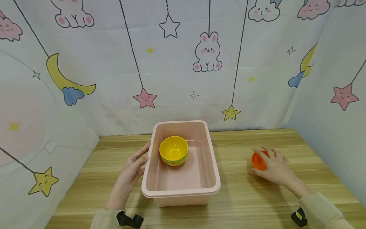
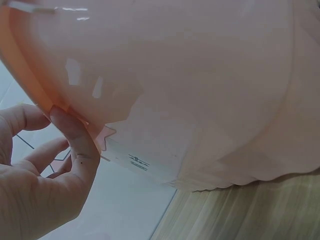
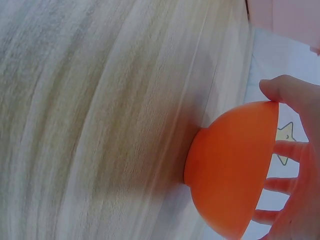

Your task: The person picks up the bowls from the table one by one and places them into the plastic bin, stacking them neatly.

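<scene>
An orange bowl (image 3: 230,160) stands upright at the right of the table, its base on or very near the wood. My right hand (image 1: 273,167) reaches over it from above, thumb at the rim's near side and fingers spread across the far side, gripping it. A pink plastic tub (image 1: 197,192) sits in the middle. Stacked inside its left half are several bowls, a yellow bowl (image 1: 173,148) on top with a green rim (image 1: 178,161) below. At the tub's left rim, my left hand (image 1: 131,170) holds the edge between thumb and fingers (image 2: 75,135).
The wooden table (image 1: 237,203) meets a patterned cloth backdrop (image 1: 177,73) behind and at both sides. Each wrist carries a small black camera mount (image 1: 130,220). Bare wood lies between the tub and the orange bowl.
</scene>
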The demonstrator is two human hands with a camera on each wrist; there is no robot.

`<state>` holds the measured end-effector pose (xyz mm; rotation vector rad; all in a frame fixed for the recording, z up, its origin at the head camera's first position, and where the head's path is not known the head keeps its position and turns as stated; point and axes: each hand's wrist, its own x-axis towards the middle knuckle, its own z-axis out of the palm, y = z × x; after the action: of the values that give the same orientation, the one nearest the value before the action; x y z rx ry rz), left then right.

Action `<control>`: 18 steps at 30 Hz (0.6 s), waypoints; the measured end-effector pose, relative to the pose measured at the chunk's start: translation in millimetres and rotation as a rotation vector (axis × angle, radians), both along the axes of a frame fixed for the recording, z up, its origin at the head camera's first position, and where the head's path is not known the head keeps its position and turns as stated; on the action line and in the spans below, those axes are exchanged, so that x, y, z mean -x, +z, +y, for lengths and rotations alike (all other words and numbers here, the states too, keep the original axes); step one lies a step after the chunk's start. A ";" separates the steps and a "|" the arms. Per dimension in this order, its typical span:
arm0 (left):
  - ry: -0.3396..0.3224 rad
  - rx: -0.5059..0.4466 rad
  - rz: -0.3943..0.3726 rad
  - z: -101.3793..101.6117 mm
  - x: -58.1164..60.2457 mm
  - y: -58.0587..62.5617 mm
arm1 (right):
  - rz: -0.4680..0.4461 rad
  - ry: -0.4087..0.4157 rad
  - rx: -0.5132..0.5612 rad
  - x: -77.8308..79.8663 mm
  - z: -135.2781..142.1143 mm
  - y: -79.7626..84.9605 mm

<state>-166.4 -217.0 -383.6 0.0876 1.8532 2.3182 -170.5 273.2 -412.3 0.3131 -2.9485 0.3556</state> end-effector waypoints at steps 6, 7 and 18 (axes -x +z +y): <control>0.005 0.004 -0.004 -0.2 0.0 0.0 | -0.026 -0.005 -0.014 -0.7 1.5 -0.4; 0.005 0.004 -0.004 -0.2 -0.1 0.1 | -0.028 -0.004 -0.018 -0.7 1.6 -0.4; -0.001 0.003 -0.003 -0.6 -0.8 0.5 | -0.081 -0.013 -0.024 1.7 3.6 1.8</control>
<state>-165.6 -217.6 -383.1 0.0840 1.8545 2.3139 -172.2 276.7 -410.6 0.2892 -3.0350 0.3393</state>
